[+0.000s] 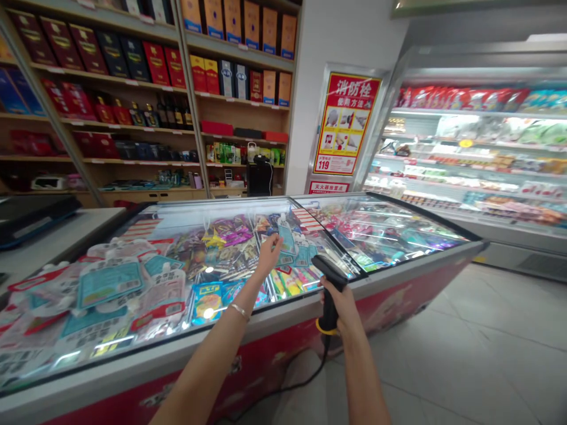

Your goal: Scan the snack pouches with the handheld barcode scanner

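Observation:
My left hand [269, 252], with a bracelet on its wrist, is closed at the edge of a spouted pouch [287, 238] with a blue-green label. It appears to pinch the pouch's left side just above the freezer's glass top. Several similar pouches [303, 255] lie on the glass beside it. In my right hand [344, 304] is a black barcode scanner [328, 301], its head pointing up and left toward the pouches. A black cable [305, 383] runs down from its handle. A larger heap of white, red and blue-green pouches [110, 283] covers the glass at left.
The chest freezer [398, 273] has packaged ices under its glass. A counter with a dark device [35, 218] stands at far left. Shelves of boxed bottles [168, 65] line the back. An open refrigerated case [478, 141] is at right, above the tiled floor [487, 354].

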A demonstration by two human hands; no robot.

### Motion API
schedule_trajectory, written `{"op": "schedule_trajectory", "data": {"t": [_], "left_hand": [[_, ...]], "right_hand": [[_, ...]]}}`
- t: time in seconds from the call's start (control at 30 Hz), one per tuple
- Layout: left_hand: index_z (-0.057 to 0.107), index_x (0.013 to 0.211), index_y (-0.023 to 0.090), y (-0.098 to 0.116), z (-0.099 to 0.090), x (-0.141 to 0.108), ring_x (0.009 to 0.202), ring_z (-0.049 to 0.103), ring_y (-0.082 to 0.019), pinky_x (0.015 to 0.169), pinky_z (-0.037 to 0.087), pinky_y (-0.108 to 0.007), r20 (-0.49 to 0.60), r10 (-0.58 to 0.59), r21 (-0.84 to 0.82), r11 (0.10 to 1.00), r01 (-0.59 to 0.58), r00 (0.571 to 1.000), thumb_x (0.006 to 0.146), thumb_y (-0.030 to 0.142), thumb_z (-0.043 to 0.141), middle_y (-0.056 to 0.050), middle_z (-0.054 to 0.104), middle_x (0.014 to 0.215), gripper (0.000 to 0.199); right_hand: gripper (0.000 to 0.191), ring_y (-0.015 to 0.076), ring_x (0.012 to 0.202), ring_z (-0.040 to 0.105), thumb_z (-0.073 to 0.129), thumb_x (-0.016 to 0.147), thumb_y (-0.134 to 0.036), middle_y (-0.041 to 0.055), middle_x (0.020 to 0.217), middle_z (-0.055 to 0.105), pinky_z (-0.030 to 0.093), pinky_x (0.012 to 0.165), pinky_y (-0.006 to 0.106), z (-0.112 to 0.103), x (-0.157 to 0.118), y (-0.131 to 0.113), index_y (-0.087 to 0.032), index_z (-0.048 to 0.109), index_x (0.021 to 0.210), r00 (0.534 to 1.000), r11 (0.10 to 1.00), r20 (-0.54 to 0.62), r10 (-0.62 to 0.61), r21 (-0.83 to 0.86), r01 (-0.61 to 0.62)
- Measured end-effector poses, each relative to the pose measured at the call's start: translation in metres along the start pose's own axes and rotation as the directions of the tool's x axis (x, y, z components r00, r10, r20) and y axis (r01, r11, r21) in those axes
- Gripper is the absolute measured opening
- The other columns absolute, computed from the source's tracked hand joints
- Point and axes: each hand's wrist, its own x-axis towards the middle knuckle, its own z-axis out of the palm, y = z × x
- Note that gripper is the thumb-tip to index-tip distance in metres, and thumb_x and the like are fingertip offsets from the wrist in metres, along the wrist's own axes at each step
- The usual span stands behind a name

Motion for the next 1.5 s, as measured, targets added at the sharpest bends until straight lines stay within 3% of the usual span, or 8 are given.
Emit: {"op": "schedule_trajectory", "data": {"t": [0.57, 0.7, 0.93, 1.07, 1.13, 1.2, 1.3, 1.5], "left_hand": [[0.043, 0.067, 0.019, -0.010, -0.011, 0.008, 0.062, 0.037, -0.010, 0.060, 0.034, -0.023, -0.052, 0.036, -0.236, 0.971, -0.047, 0.998, 0.084, 0.045, 0.050, 0.003, 0.037, 0.066, 0.032], [0.045, 0.070, 0.020, -0.001, -0.067, 0.011, 0.063, 0.041, -0.010, 0.060, 0.036, -0.022, -0.125, 0.010, -0.192, 0.981, -0.034, 0.992, 0.083, 0.044, 0.051, 0.003, 0.041, 0.066, 0.028], [0.045, 0.073, 0.020, 0.002, -0.251, -0.022, 0.058, 0.042, -0.010, 0.056, 0.037, -0.020, -0.338, -0.033, 0.104, 0.992, 0.072, 0.941, 0.083, 0.046, 0.047, 0.004, 0.040, 0.062, 0.028], [0.055, 0.081, 0.018, -0.002, -0.319, -0.059, 0.075, 0.056, -0.021, 0.073, 0.045, -0.032, -0.438, -0.095, 0.541, 0.767, 0.346, 0.894, 0.081, 0.035, 0.047, -0.004, 0.056, 0.074, 0.019], [0.060, 0.099, 0.016, -0.006, -0.330, -0.076, 0.102, 0.055, -0.030, 0.090, 0.041, -0.043, -0.482, -0.065, 0.728, 0.526, 0.440, 0.874, 0.077, 0.024, 0.051, -0.013, 0.062, 0.099, 0.025], [0.057, 0.119, 0.020, -0.012, -0.330, -0.089, 0.125, 0.042, -0.032, 0.104, 0.030, -0.049, -0.365, -0.081, 0.848, 0.381, 0.367, 0.928, 0.076, 0.016, 0.049, -0.014, 0.055, 0.126, 0.043], [0.057, 0.124, 0.030, -0.025, -0.322, -0.100, 0.136, 0.033, -0.029, 0.111, 0.017, -0.054, -0.110, -0.274, 0.910, 0.358, 0.208, 0.955, 0.083, 0.015, 0.041, -0.004, 0.048, 0.141, 0.047], [0.060, 0.121, 0.034, -0.037, -0.318, -0.099, 0.136, 0.033, -0.029, 0.110, 0.017, -0.059, -0.140, -0.350, 0.927, 0.281, 0.247, 0.926, 0.088, 0.023, 0.039, 0.000, 0.046, 0.143, 0.040]], "right_hand": [[0.031, 0.0086, 0.038, 0.045, 0.081, 0.055, -0.037, -0.0004, 0.052, 0.058, 0.035, 0.036, 0.021, 0.012, -0.015, 0.005, -0.014, 0.062, 0.065, 0.999, 0.999, 0.011, -0.031, 0.035, 0.031], [0.033, 0.0082, 0.039, 0.046, 0.081, 0.055, -0.036, 0.0018, 0.060, 0.064, 0.037, 0.037, 0.021, 0.043, -0.023, 0.004, -0.014, 0.063, 0.072, 0.996, 0.996, 0.079, -0.029, 0.089, 0.022], [0.030, 0.0084, 0.042, 0.049, 0.080, 0.057, -0.034, 0.0011, 0.064, 0.065, 0.039, 0.039, 0.021, 0.144, -0.041, 0.032, -0.015, 0.063, 0.075, 0.921, 0.976, 0.383, 0.065, 0.166, -0.138], [0.026, 0.0082, 0.043, 0.050, 0.078, 0.057, -0.027, 0.0002, 0.063, 0.064, 0.040, 0.039, 0.020, 0.205, -0.059, 0.060, -0.015, 0.063, 0.073, 0.838, 0.927, 0.508, 0.198, 0.181, -0.328], [0.020, 0.0072, 0.043, 0.049, 0.075, 0.058, -0.023, -0.0004, 0.062, 0.063, 0.040, 0.040, 0.018, 0.229, -0.066, 0.073, -0.015, 0.061, 0.071, 0.778, 0.869, 0.552, 0.299, 0.180, -0.462], [0.013, 0.0065, 0.042, 0.047, 0.071, 0.063, -0.022, -0.0012, 0.055, 0.059, 0.040, 0.040, 0.017, 0.246, -0.069, 0.083, -0.015, 0.060, 0.068, 0.700, 0.797, 0.584, 0.411, 0.142, -0.587], [0.012, 0.0069, 0.040, 0.045, 0.065, 0.070, -0.022, -0.0023, 0.045, 0.051, 0.039, 0.040, 0.017, 0.257, -0.069, 0.091, -0.014, 0.060, 0.064, 0.627, 0.740, 0.599, 0.499, 0.082, -0.667], [0.009, 0.0069, 0.041, 0.046, 0.064, 0.071, -0.019, -0.0029, 0.049, 0.053, 0.041, 0.041, 0.017, 0.259, -0.068, 0.089, -0.016, 0.058, 0.065, 0.662, 0.755, 0.577, 0.479, 0.115, -0.646]]}}
